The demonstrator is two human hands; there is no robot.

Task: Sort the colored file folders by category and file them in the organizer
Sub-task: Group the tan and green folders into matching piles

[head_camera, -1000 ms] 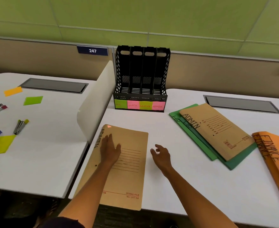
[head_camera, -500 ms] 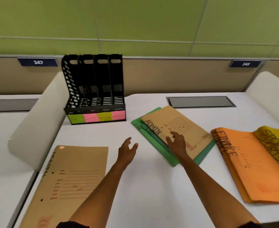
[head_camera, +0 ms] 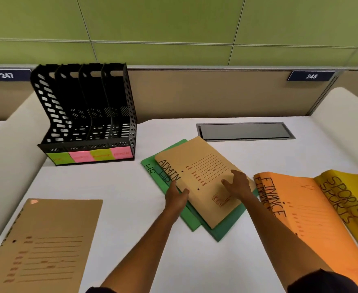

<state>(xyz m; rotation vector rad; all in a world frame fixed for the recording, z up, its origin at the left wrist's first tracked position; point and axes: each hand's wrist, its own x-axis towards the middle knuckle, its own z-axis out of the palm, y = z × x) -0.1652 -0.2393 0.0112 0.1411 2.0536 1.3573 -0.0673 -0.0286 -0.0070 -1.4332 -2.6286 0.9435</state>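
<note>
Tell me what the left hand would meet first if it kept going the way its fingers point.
The left hand already touches the tan ADMIN folder at its near-left edge; going on, it would probably slide along or under it.

A black perforated organizer (head_camera: 85, 115) carries green and pink labels (head_camera: 89, 157); folders are tan (head_camera: 203, 176), green (head_camera: 226, 227), orange (head_camera: 313, 225) and yellow (head_camera: 355, 187).
</note>
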